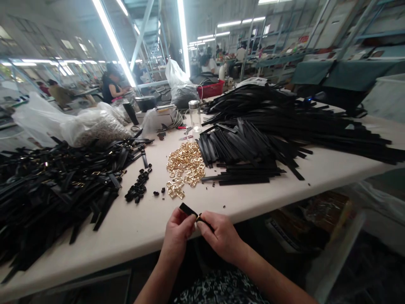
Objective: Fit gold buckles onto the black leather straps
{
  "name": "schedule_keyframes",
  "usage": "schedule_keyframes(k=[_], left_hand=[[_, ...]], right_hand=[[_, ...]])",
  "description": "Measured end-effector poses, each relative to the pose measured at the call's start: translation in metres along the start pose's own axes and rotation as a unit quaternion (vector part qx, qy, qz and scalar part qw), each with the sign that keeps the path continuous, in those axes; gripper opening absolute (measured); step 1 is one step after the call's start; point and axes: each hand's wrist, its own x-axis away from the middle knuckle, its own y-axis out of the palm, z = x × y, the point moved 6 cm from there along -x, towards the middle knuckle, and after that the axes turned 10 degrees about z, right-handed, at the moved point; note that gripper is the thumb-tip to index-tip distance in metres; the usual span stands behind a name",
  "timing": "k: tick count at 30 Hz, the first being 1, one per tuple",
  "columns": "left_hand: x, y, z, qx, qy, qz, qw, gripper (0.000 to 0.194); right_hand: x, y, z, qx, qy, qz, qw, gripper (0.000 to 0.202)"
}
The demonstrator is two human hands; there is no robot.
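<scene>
We saw two bare hands at the near edge of the tabletop (152, 220), the left hand (176, 231) pinching a black strap (187, 209) between thumb and fingers while the right hand (224, 234) gripped its other end, fingers curled closed. A gold-coloured piece (198, 217), likely a buckle but too small for us to make out, showed between the fingertips; the two-sided grip appeared to steady the strap there. It was held near, at centre, just in front of the body, presumably for close sight and control.

Beyond the hands, a heap of gold buckles (186, 162) lay within what we judged easy reach, small black loops (137, 185) to its left and short black strips (247, 145) against its right, seemingly sorted by kind to spare searching. Longer black strips (284, 109) spread far right; black straps with gold fittings (79, 173) were heaped left, perhaps to keep them apart from the plain lengths. A lidded glass jar (195, 118) stood upright behind the buckles, probably clear of the hands.
</scene>
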Motion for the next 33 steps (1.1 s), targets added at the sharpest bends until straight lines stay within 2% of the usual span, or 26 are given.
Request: schedule_keyframes(k=[4, 6, 8, 10, 13, 16, 18, 20, 22, 26, 29, 33], left_hand=[[0.010, -0.003, 0.011, -0.078, 0.151, 0.017, 0.985, 0.019], [0.019, -0.002, 0.019, -0.106, 0.232, -0.011, 0.967, 0.015], [0.025, 0.000, 0.023, -0.112, 0.265, -0.054, 0.956, 0.024], [0.022, -0.001, 0.021, -0.102, 0.229, -0.082, 0.964, 0.030], [0.010, -0.004, 0.013, -0.088, 0.104, -0.106, 0.985, 0.017], [0.007, -0.001, 0.012, -0.086, -0.003, -0.169, 0.982, 0.040], [0.010, 0.002, 0.014, -0.099, -0.041, -0.215, 0.971, 0.041], [0.011, 0.001, 0.017, -0.110, -0.055, -0.223, 0.967, 0.030], [0.010, -0.001, 0.019, -0.109, -0.056, -0.207, 0.971, 0.023], [0.010, -0.001, 0.015, -0.091, -0.068, -0.222, 0.968, 0.020], [0.008, -0.004, 0.013, -0.100, -0.075, -0.229, 0.965, 0.024], [0.002, -0.010, 0.019, -0.201, -0.014, -0.203, 0.958, 0.023]], right_hand=[[-0.001, -0.001, 0.002, -0.005, 0.029, 0.021, 0.999, 0.029], [-0.001, -0.003, 0.003, -0.020, 0.037, 0.023, 0.999, 0.031], [-0.002, -0.005, 0.005, -0.033, 0.041, 0.015, 0.999, 0.034], [-0.003, -0.008, 0.006, -0.034, 0.038, -0.006, 0.999, 0.033], [-0.004, -0.011, 0.003, -0.041, 0.023, -0.059, 0.997, 0.031], [-0.004, -0.012, -0.005, -0.060, -0.002, -0.135, 0.989, 0.029], [-0.003, -0.013, -0.009, -0.058, -0.016, -0.175, 0.983, 0.026], [-0.005, -0.015, -0.010, -0.044, -0.020, -0.190, 0.981, 0.026], [-0.007, -0.015, -0.008, -0.024, -0.018, -0.194, 0.981, 0.030], [-0.013, -0.012, -0.006, 0.014, -0.034, -0.215, 0.976, 0.037], [-0.018, -0.012, -0.007, 0.064, -0.072, -0.222, 0.970, 0.033], [-0.031, -0.015, -0.010, 0.192, -0.165, -0.193, 0.948, 0.026]])
